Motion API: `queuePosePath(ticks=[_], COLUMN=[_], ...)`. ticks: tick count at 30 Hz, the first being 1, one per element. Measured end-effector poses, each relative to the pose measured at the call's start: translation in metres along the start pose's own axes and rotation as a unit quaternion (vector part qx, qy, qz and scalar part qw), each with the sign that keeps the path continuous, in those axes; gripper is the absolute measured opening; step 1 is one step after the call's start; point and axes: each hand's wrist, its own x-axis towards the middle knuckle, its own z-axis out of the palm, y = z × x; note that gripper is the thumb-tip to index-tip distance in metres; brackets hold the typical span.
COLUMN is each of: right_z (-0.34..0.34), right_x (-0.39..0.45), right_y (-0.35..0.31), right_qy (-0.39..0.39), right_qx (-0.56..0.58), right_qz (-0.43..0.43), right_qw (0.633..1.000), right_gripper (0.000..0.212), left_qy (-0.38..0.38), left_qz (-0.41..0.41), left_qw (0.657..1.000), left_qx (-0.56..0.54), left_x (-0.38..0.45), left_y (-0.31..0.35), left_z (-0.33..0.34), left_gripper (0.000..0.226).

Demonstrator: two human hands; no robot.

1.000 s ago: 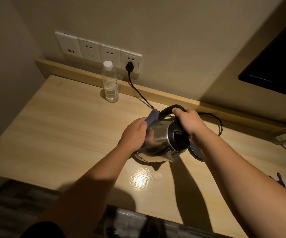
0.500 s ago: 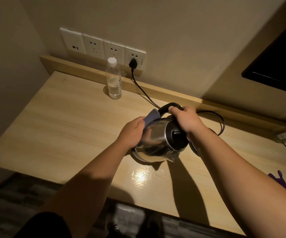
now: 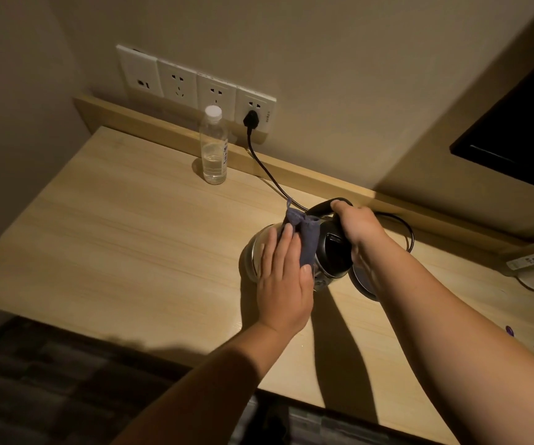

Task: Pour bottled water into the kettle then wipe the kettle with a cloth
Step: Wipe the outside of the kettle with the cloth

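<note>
Head view, down over wooden desk (image 3: 114,252). Steel kettle (image 3: 334,253) near the back edge, tilted, lifted off round base (image 3: 363,285) just beside. Bottle (image 3: 213,149) capped, upright by the wall sockets, well apart: pouring apparently done. Right hand (image 3: 355,226) wrapped round the black handle, gripping as before. Left hand (image 3: 283,274) flattened now, fingers straight, no longer balled at the far flank; pressing blue cloth (image 3: 307,242) beside the lid. Swept round to a fresh patch, so judged mid-wipe, more steel left.

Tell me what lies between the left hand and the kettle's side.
A blue-grey cloth lies there: the left hand presses it against the kettle with straight fingers, as the head view shows.
</note>
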Motion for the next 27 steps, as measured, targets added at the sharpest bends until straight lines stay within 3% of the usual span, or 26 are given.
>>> queuePosePath(ticks=[5, 10, 13, 19, 22, 27], right_z=[0.006, 0.008, 0.010, 0.017, 0.023, 0.036], right_x=[0.001, 0.002, 0.003, 0.003, 0.000, -0.005], right_y=[-0.004, -0.008, -0.009, -0.009, -0.009, -0.012], right_qy=[-0.010, -0.011, -0.011, 0.006, 0.030, 0.046], right_qx=[-0.015, -0.011, -0.007, 0.000, 0.026, 0.050], right_qz=[0.003, 0.022, 0.023, 0.026, 0.034, 0.034], right_qw=[1.000, 1.000, 1.000, 1.000, 0.999, 0.997], right_gripper=[0.039, 0.034, 0.032, 0.028, 0.028, 0.024], left_qy=[0.020, -0.031, -0.020, 0.017, 0.026, -0.003], left_qz=[0.031, -0.107, -0.172, -0.288, -0.360, -0.409], left_qw=[0.999, 0.994, 0.983, 0.947, 0.911, 0.891], left_qx=[0.040, 0.005, -0.057, -0.143, -0.199, -0.196], left_x=[-0.006, -0.013, -0.011, 0.002, 0.016, 0.018], left_y=[-0.019, -0.042, -0.053, -0.059, -0.054, -0.059], left_z=[0.003, 0.011, 0.016, 0.014, 0.008, 0.000], left_gripper=[0.057, 0.062, 0.067, 0.047, 0.038, 0.033])
